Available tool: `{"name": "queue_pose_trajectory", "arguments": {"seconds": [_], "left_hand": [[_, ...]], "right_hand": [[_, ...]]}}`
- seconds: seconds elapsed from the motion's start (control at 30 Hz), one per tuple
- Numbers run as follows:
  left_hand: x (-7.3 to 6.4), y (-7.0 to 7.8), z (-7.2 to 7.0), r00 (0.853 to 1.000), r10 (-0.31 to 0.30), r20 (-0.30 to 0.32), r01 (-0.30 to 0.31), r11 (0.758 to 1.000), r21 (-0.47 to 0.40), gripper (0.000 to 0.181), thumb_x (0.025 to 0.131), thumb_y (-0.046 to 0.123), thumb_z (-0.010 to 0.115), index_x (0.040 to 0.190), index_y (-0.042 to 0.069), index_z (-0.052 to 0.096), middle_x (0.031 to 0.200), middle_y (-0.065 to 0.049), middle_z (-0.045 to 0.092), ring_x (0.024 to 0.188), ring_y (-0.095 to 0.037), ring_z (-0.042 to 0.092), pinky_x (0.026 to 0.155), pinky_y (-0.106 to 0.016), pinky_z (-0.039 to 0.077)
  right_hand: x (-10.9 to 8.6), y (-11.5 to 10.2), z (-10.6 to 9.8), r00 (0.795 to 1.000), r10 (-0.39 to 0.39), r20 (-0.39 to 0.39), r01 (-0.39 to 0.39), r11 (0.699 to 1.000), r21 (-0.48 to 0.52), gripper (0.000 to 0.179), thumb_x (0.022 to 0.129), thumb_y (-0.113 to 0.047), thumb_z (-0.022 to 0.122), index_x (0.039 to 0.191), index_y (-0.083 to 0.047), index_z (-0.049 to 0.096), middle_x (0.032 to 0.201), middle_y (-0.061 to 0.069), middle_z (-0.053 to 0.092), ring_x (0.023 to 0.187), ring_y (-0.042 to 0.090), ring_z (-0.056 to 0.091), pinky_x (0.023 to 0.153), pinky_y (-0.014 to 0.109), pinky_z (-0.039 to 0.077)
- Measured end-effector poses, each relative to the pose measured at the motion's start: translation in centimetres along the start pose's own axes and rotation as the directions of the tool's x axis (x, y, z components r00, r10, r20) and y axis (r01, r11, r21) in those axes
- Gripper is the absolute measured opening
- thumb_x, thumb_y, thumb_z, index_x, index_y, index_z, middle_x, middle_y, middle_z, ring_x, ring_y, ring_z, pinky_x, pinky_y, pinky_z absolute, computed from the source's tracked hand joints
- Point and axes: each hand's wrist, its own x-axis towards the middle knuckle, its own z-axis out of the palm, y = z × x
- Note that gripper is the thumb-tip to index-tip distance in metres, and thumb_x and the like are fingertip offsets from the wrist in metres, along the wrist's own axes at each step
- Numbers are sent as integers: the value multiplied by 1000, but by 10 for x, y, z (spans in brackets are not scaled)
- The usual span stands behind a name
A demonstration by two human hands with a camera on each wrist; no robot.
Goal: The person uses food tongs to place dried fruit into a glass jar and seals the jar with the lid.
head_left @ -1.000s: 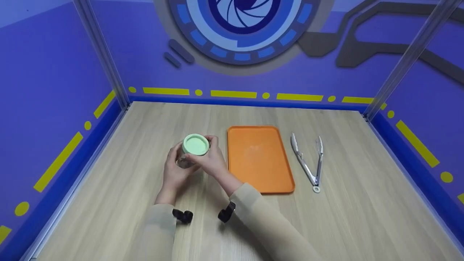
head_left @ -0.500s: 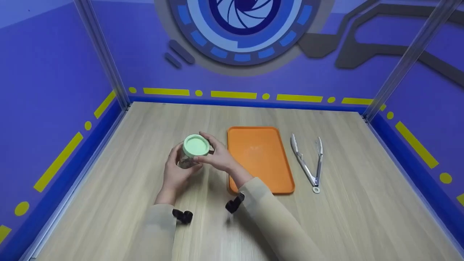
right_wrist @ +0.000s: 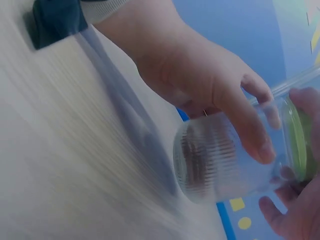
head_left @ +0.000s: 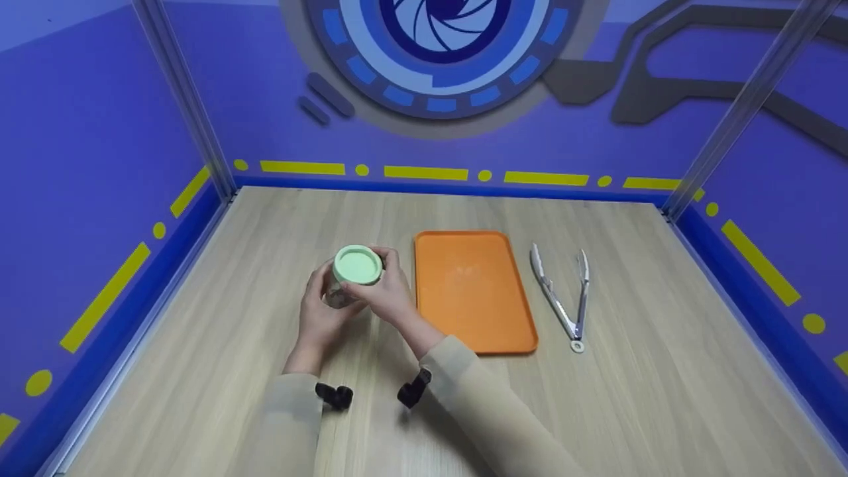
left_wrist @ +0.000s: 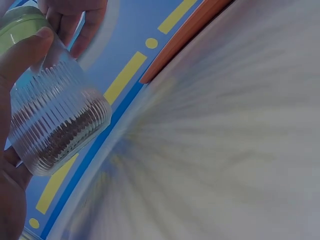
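A clear ribbed jar (left_wrist: 55,112) with a pale green lid (head_left: 358,264) is held over the left part of the table. Dark brown bits (left_wrist: 75,132) lie near its bottom, too blurred to identify. My left hand (head_left: 321,319) grips the jar's body, its thumb and fingers around the clear wall. With thumb and fingers on opposite sides of the rim, my right hand (head_left: 389,293) holds the lid. The lid sits on the jar's mouth. In the right wrist view the jar (right_wrist: 207,160) appears tipped sideways between both hands.
Right of the hands lies an orange tray (head_left: 474,291) on the wooden table (head_left: 623,411). Beyond it, metal tongs (head_left: 583,298) lie with their arms spread. Blue-purple panels (head_left: 99,152) enclose the table at the back and both sides.
Half a second ago my right hand was turned farther right, its fingers looser at the lid. It has swung back left onto the lid. My left hand and the jar have stayed about where they were.
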Motion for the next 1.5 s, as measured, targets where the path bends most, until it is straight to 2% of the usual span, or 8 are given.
{"name": "queue_pose_trajectory", "arguments": {"seconds": [0.17,0.3,0.43,0.57,0.73,1.0,1.3,1.5], "left_hand": [[0,1,0,1000,-5,-3,5,1000,27,89,73,20,95,149,20,48,149,-6,51,144,-27,44,123,-54,37],[-1,3,-2,999,-32,-1,32,999,20,91,73,27,95,150,20,46,150,-5,51,146,-28,43,124,-54,36],[-1,4,-3,997,-70,28,71,997,-32,93,73,27,96,151,22,45,153,-3,49,149,-28,40,127,-51,33],[-1,5,-1,994,-95,58,98,994,-57,95,71,24,96,151,22,45,155,-3,48,150,-29,39,128,-50,31],[-1,3,0,993,-104,55,107,993,-52,96,72,23,96,152,19,43,156,-6,47,151,-32,38,128,-53,30],[-2,3,-1,997,-69,18,69,998,-13,95,71,25,97,151,21,46,152,-4,50,148,-30,42,126,-55,34],[-1,1,1,996,78,-30,-75,994,80,90,72,15,95,148,12,47,145,-12,53,141,-34,48,121,-55,39],[-1,3,1,998,55,-25,-53,994,94,89,72,18,95,148,14,47,145,-12,52,142,-34,47,122,-55,38]], "right_hand": [[-1,1,4,1000,6,-20,-6,1000,-3,82,79,-25,90,142,-5,40,143,14,56,134,26,55,117,45,45],[4,8,-11,991,-28,128,21,998,55,90,81,-18,89,151,-5,34,153,16,48,143,30,47,120,51,42],[13,10,-29,952,-73,297,60,997,53,99,83,-15,86,161,-10,27,163,11,41,149,29,41,121,55,41],[18,9,-34,938,-89,334,88,996,18,91,83,-16,86,158,-12,36,157,8,48,145,26,47,120,53,43],[16,9,-30,951,-86,296,86,996,12,85,82,-16,87,154,-9,42,150,8,53,140,26,50,119,53,44],[6,5,-12,993,-34,109,33,999,9,83,78,-20,91,149,-11,48,147,9,57,137,27,54,115,48,48],[-4,-1,11,994,14,-108,-13,1000,14,85,76,-26,92,142,-5,43,141,13,57,131,27,57,113,46,49],[-5,-1,7,999,19,-39,-19,1000,-8,99,74,-26,94,148,-3,32,148,17,50,137,29,53,118,46,45]]}}
